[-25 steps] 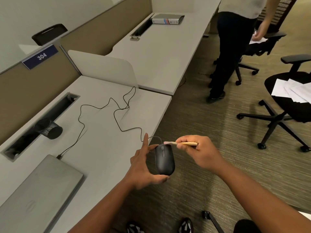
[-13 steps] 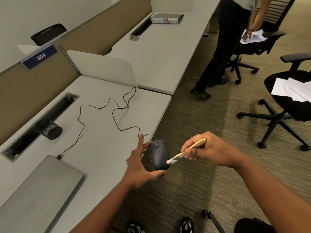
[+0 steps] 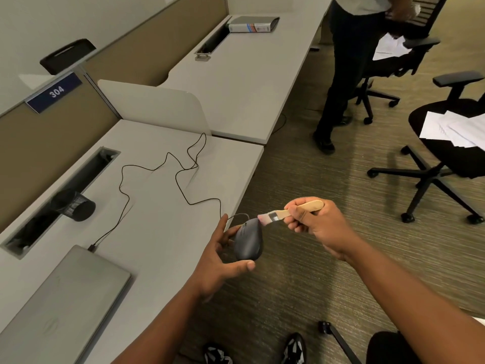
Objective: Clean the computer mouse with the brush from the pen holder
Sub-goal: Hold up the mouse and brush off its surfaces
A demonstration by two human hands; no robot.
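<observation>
**Brushing the mouse off the counter edge**

Holding the black computer mouse (image 3: 248, 241) up in the left hand (image 3: 219, 261), just beyond the front edge of the counter (image 3: 162, 232) and above the carpet. Cradling it from the left side and below: thumb lying along the underside near the rear end, index finger pointing up and away beside the front, remaining fingers (image 3: 232, 231) curling against the far flank. Left forearm reaching in from the lower middle of the view, wrist bending slightly inward.

Gripping the wooden-handled brush (image 3: 291, 212) in the right hand (image 3: 319, 227), fingers wrapping closed around the handle with its rounded end sticking out above the knuckles. Pointing the pale bristles left and slightly down, touching the front top of the mouse near the wheel. Right forearm stretching in from the lower right corner, wrist held level.

Trailing the mouse cable (image 3: 183, 174) in loose loops across the counter to a closed grey laptop (image 3: 63, 306) at the lower left. Lying tipped on its side by the cable slot, a black mesh pen holder (image 3: 77, 206). Standing farther back by a second desk, another person in dark trousers (image 3: 343, 74), beside black office chairs (image 3: 446, 143) carrying loose papers.
</observation>
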